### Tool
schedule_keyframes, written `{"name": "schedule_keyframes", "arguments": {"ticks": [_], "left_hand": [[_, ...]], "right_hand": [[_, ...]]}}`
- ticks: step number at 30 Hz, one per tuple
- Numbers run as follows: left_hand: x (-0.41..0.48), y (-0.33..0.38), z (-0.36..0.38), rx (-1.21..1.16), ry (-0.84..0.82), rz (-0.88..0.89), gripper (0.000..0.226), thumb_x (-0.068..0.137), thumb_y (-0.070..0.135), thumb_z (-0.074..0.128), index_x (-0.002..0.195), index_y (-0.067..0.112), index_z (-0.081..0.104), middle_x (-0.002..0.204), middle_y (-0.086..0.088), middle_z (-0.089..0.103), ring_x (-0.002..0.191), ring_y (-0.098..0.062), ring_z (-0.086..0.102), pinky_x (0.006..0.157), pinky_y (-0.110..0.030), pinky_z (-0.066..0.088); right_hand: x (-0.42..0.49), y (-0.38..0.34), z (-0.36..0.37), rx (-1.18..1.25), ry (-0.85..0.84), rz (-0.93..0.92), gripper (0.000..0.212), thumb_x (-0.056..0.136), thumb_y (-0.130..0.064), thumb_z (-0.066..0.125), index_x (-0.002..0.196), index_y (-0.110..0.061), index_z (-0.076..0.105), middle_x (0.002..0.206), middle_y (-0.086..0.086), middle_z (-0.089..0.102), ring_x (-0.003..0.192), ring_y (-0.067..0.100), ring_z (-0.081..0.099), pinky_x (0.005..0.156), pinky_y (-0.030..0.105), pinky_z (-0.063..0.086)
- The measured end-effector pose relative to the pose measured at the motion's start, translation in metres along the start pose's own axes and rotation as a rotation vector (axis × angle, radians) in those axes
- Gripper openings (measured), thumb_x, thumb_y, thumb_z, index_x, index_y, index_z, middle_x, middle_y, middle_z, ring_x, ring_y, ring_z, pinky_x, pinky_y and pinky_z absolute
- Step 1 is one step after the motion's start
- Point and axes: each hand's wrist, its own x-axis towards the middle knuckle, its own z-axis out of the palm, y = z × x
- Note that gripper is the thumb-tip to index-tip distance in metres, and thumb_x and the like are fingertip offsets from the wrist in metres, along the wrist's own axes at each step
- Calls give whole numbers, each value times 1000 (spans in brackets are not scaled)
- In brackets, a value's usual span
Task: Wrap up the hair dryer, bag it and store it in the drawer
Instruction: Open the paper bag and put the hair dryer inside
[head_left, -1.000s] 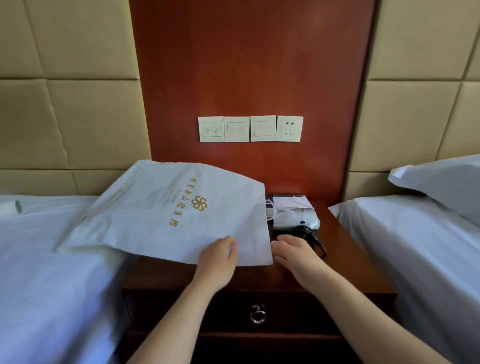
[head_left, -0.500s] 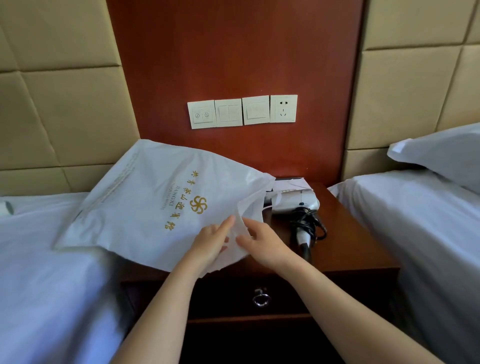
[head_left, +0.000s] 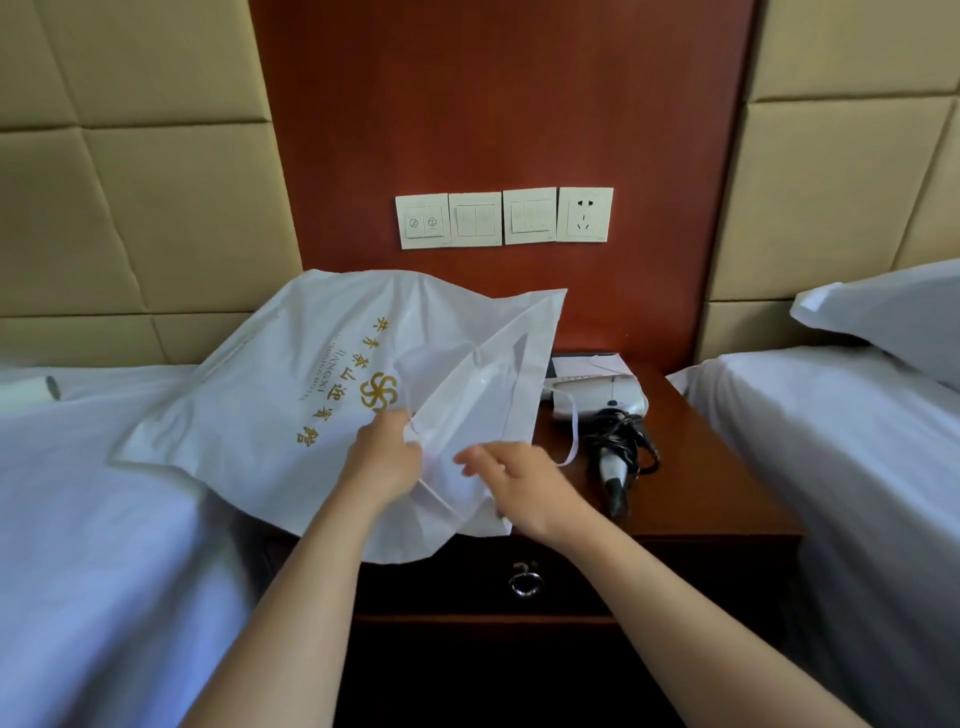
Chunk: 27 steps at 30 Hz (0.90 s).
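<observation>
My bare forearms reach forward to the mouth of the white, gold-printed bag (head_left: 270, 410), left hand (head_left: 384, 460) pinching its edge, right hand (head_left: 519, 486) just right of it, fingers loosely curled, its grip blurred.

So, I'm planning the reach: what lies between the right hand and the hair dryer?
In the head view, only a thin white bag strap hangs between the right hand and the hair dryer, over bare nightstand wood.

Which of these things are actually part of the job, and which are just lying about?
In the job: bag, in hand; hair dryer on the nightstand, its cord bundled; drawer, shut.
Lying about: switches; socket; pillow; paper behind the hair dryer.
</observation>
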Motion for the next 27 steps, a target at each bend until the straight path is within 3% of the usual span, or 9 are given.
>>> {"name": "schedule_keyframes", "arguments": {"ticks": [2,4,7,11,15,21,25,27], "left_hand": [[0,1,-2,-11,-37,6,45,88,3,39,129,20,50,120,-16,58,109,-37,54,92,-40,48],[-2,2,-4,4,-57,17,44,87,4,40,126,22,51,118,-14,59,108,-35,54,92,-40,48],[-9,9,-3,143,-32,34,37,89,16,42,124,20,53,118,-14,60,107,-36,55,91,-40,47],[-22,15,-3,374,158,96,34,97,32,42,127,17,51,123,-12,59,112,-37,54,86,-38,42],[-29,15,-19,398,393,143,34,99,33,40,124,17,55,116,-12,65,108,-37,57,81,-38,43],[-29,36,-62,345,625,182,32,99,28,40,120,11,57,104,-22,66,98,-44,57,73,-42,42],[-34,57,-83,298,681,267,31,100,24,39,113,5,59,100,-27,64,95,-46,55,67,-39,35],[-40,69,-90,278,712,302,29,99,22,40,105,1,59,96,-28,63,91,-46,54,65,-38,32]], "right_hand": [[8,12,-2,-136,95,5,33,96,-25,41,93,-5,68,97,10,67,89,24,60,87,43,46],[10,25,2,-164,80,-42,34,94,-23,41,79,0,61,84,11,61,86,30,55,82,50,44],[8,31,16,-200,-77,-16,34,99,-27,35,98,-9,63,112,6,61,115,25,50,94,41,40],[7,36,30,-329,-128,-57,31,95,-35,26,85,-19,50,99,3,60,95,27,52,75,37,35],[11,33,22,-340,-174,46,31,99,-37,22,87,-18,43,94,2,53,90,23,39,77,37,30],[11,15,1,-363,-282,152,51,100,-45,17,116,-17,57,129,13,55,120,32,43,100,42,35],[0,6,-13,-376,-295,211,53,101,-43,19,132,-9,46,131,18,52,119,31,49,99,39,38],[-6,9,-19,-268,-282,274,47,102,-30,22,145,-12,26,136,19,45,122,32,46,100,42,38]]}}
